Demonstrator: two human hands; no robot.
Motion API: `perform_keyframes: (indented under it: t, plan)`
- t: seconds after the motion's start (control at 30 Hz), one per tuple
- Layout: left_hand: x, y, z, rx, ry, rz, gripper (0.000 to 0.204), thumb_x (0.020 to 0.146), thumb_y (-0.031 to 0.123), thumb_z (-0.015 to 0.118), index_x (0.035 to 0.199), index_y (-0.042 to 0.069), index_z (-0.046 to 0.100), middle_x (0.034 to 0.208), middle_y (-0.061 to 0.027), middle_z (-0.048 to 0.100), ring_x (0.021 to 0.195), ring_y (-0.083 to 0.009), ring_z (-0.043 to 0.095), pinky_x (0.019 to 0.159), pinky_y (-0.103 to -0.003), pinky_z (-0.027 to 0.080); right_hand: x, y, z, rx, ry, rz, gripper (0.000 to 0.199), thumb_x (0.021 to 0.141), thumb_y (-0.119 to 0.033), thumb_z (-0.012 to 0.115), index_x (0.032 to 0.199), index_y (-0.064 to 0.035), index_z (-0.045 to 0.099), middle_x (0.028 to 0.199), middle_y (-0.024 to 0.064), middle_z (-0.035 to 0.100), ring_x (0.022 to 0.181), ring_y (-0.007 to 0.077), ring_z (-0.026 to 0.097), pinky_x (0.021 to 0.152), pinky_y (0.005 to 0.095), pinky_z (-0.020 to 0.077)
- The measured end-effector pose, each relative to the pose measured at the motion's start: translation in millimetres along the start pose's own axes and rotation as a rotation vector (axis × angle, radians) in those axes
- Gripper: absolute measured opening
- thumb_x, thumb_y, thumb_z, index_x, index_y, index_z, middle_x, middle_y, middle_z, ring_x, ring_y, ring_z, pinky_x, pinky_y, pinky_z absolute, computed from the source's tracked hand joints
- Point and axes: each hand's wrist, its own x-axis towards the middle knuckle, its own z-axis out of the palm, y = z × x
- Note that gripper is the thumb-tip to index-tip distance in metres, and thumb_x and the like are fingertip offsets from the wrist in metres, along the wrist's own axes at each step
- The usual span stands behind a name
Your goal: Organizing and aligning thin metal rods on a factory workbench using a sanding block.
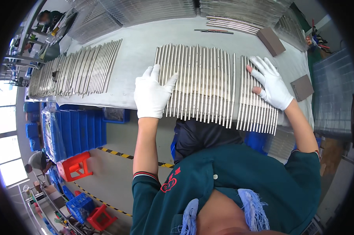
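Side by side on the white-covered table lies a wide row of thin silvery metal rods (198, 80), their near ends reaching past the table's front edge. A narrow gap splits off a smaller group of rods (259, 111) at its right. My left hand (152, 94), in a white glove, rests on the left edge of the wide row with its fingers spread. Over the smaller group lies my right hand (271, 84), open, with its fingers stretched out; two bare fingertips poke through its white glove and touch the rods.
Another long row of rods (83, 72) covers the table's left part. At the right are two brown blocks (271, 41) (302, 87). Clear plastic trays (153, 13) stack along the back, near several loose rods (233, 24). Blue crates (81, 131) and a red stool (76, 166) stand on the floor.
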Motion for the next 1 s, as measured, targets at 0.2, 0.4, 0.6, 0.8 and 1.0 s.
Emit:
perform_keyframes:
  t: [0.2,0.4,0.6,0.8,1.0]
  plan:
    - [-4,4,1,-0.017,-0.007,-0.01,0.06,0.08,0.049,0.068,0.118,0.003,0.063,0.119,-0.0174,0.062,0.1,-0.0358,0.059,0.082,-0.044,0.052,28,-4,7,0.076,0.031,-0.017,0.073,0.093,-0.064,0.032,0.145,-0.0128,0.039,0.149,0.0171,0.036,0.138,0.0345,0.034,0.116,0.0444,0.0225]
    - [-7,-34,1,-0.879,-0.016,-0.328,0.035,0.096,0.029,0.059,0.118,0.002,0.065,0.117,-0.0106,0.067,0.101,-0.0204,0.065,0.086,-0.03,0.05,143,2,25,1.276,0.072,0.134,0.08,0.095,-0.065,0.032,0.147,-0.0037,0.033,0.149,0.0167,0.036,0.138,0.0272,0.036,0.117,0.0364,0.0245]
    - [-47,-49,-14,-0.513,-0.067,0.223,0.059,0.074,0.042,0.076,0.119,0.005,0.063,0.118,-0.0166,0.064,0.115,-0.0341,0.057,0.108,-0.051,0.032,235,0,63,2.513,-0.663,-0.034,0.088,0.09,-0.07,0.036,0.145,-0.001,0.032,0.149,0.0192,0.033,0.141,0.0294,0.029,0.119,0.0378,0.0217]
    - [-55,-41,-23,-0.227,-0.087,0.42,0.085,0.061,0.067,0.069,0.119,0.005,0.062,0.125,-0.0177,0.06,0.119,-0.0381,0.054,0.105,-0.052,0.033,244,16,72,3.069,-1.067,0.291,0.091,0.087,-0.073,0.041,0.144,-0.0024,0.035,0.147,0.0194,0.037,0.139,0.0288,0.033,0.118,0.037,0.0251]
    - [-45,-48,-13,-0.207,-0.109,0.46,0.093,0.061,0.076,0.061,0.12,0.005,0.062,0.125,-0.0191,0.06,0.119,-0.0411,0.053,0.101,-0.052,0.037,302,-23,92,3.141,-1.391,0.195,0.091,0.086,-0.073,0.042,0.142,-0.0019,0.04,0.147,0.0175,0.038,0.14,0.0275,0.031,0.119,0.0371,0.0232]
